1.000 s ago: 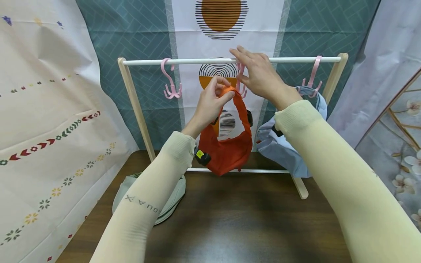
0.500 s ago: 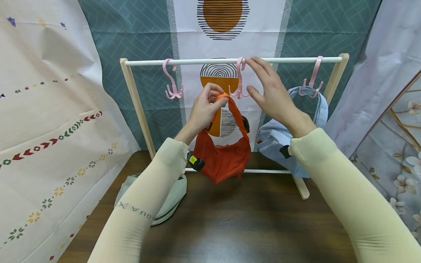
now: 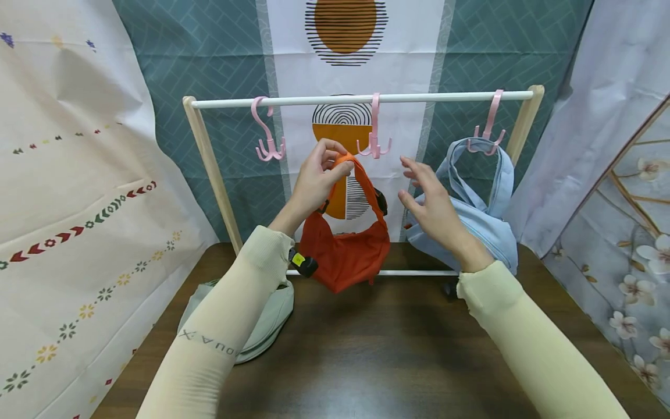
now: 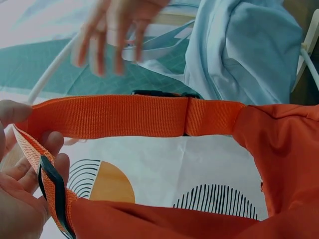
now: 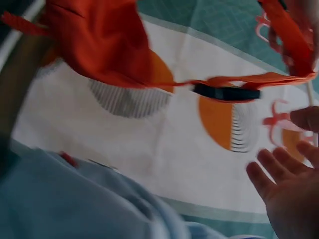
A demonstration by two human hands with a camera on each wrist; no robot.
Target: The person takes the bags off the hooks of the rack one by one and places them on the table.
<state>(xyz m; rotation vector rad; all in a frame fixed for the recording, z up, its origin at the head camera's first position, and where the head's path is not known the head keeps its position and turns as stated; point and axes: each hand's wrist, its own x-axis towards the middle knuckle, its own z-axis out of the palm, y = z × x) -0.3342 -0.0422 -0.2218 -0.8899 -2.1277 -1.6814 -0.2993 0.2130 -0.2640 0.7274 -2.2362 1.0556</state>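
Note:
My left hand (image 3: 317, 177) pinches the top of the strap of an orange-red bag (image 3: 344, 256), which hangs below it with a black buckle (image 5: 227, 92) on the strap. In the left wrist view, thumb and fingers close round the orange webbing (image 4: 119, 117). My right hand (image 3: 431, 206) is held in the air to the right of the bag, fingers spread and holding nothing. Between and above the hands, a pink hook (image 3: 374, 139) with several prongs hangs from the white rail (image 3: 314, 100), its prongs bare, just up and right of the strap's top.
Another bare pink hook (image 3: 269, 142) hangs at the left of the rail. At the right, a light blue bag (image 3: 484, 224) hangs from a third pink hook (image 3: 490, 125), partly behind my right hand. A pale green bag (image 3: 267, 323) lies on the brown table (image 3: 366, 349), under my left forearm.
My right hand has let go of the middle hook's top at the rail and come down to the right. The left hand has lowered the orange-red bag slightly and shifted it left.

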